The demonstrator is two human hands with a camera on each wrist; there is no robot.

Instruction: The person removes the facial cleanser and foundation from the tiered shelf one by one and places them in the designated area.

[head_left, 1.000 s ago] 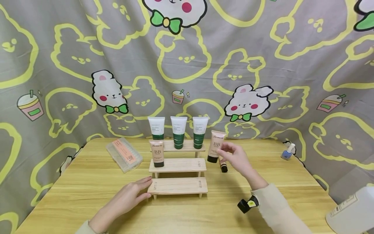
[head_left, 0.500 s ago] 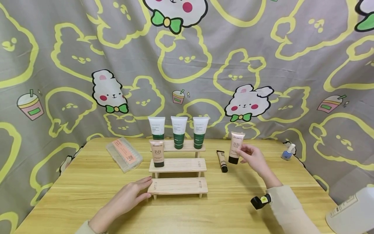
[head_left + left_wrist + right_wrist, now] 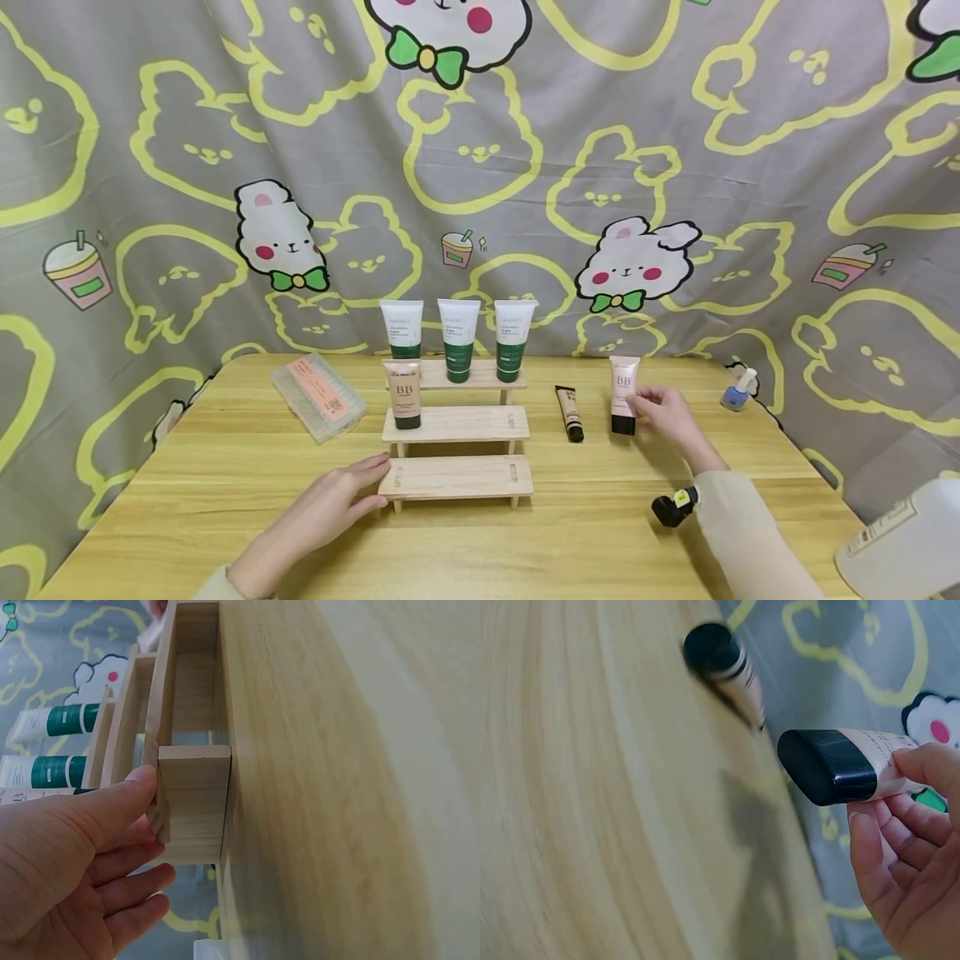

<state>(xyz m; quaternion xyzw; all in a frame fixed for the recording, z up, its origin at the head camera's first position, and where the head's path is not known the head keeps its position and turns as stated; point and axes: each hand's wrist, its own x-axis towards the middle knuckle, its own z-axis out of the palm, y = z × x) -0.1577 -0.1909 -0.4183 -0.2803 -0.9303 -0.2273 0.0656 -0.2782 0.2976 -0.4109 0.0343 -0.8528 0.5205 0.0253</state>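
Observation:
My right hand (image 3: 672, 421) pinches a pink BB cream tube (image 3: 624, 387) upright, black cap down. In the right wrist view the cap is a little off the table, with a shadow below. My left hand (image 3: 330, 504) holds the left end of the lowest step of a three-tier wooden stand (image 3: 456, 477), thumb and fingers at its edges. A second BB cream tube (image 3: 406, 396) stands at the left of the middle step. Several white and green tubes (image 3: 459, 342) stand along the top step. A slim beige tube (image 3: 570, 414) with a black cap lies right of the stand.
A clear plastic case (image 3: 318, 397) with an orange label lies left of the stand. At the far right stand a small blue bottle (image 3: 737, 393) with a white cap and a large white bottle (image 3: 903, 542). A patterned curtain (image 3: 480, 150) hangs behind the table.
My right hand has carried the BB cream tube rightward, away from the stand and past the slim beige tube, then lower toward the table. My left hand has stayed put.

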